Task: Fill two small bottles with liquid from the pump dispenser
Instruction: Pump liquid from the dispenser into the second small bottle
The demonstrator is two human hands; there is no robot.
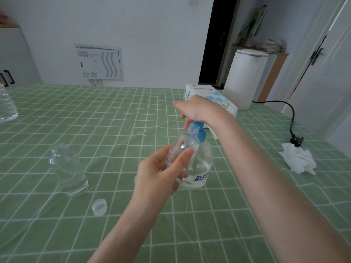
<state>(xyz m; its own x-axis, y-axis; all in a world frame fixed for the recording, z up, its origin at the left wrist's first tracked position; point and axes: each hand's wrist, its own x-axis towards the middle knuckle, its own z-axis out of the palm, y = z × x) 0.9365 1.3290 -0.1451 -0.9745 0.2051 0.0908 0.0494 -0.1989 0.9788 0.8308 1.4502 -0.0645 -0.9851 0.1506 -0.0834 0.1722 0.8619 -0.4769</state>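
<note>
My left hand [161, 173] grips a small clear bottle [185, 143], tilted with its open neck up against the blue pump head. The pump dispenser [201, 168], a clear bottle partly full of clear liquid with a blue top [200, 133], stands on the table behind it. My right hand [197, 109] rests on top of the pump head, palm down, hiding the nozzle. A second small clear bottle [66, 168] stands open and upright at the left. Its clear cap [99, 206] lies on the table in front of it.
The table wears a green checked cloth [114, 114]. A tissue box [210, 99] and a white appliance [245, 78] with a black cord and plug [297, 140] stand at the back right. Crumpled tissue [298, 160] lies at the right. A large clear bottle [6, 105] stands at the far left.
</note>
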